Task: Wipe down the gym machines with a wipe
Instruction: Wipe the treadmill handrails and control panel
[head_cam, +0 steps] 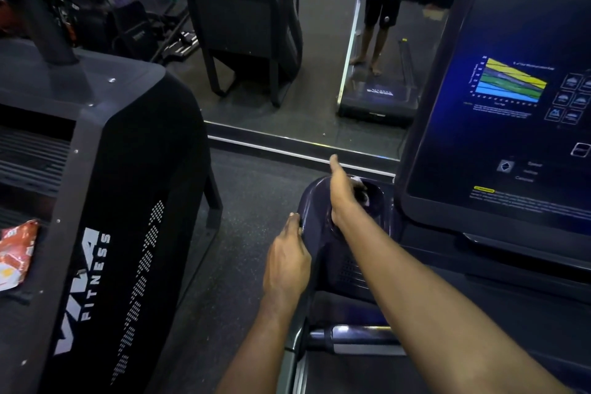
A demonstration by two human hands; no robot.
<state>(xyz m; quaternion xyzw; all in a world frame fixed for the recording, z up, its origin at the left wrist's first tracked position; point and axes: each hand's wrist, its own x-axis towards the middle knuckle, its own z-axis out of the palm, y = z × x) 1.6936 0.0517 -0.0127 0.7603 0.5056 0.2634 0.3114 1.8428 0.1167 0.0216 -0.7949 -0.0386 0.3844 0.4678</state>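
I stand at a dark treadmill whose console screen (pixel 499 125) fills the right side. My right hand (pixel 343 190) reaches into the round cup holder (pixel 315 211) at the console's left corner, thumb up, with its fingers down inside on a white wipe (pixel 363 192) that shows only partly. My left hand (pixel 287 261) grips the outer left edge of the same console wing, fingers curled over the rim. A silver handlebar (pixel 358 336) runs below my arms.
A black machine housing marked VIVA FITNESS (pixel 105 201) stands close on the left, with a red and white packet (pixel 16 253) on it. A mirror (pixel 319 73) ahead reflects a treadmill and a person's legs. Dark rubber floor (pixel 249 208) lies between the machines.
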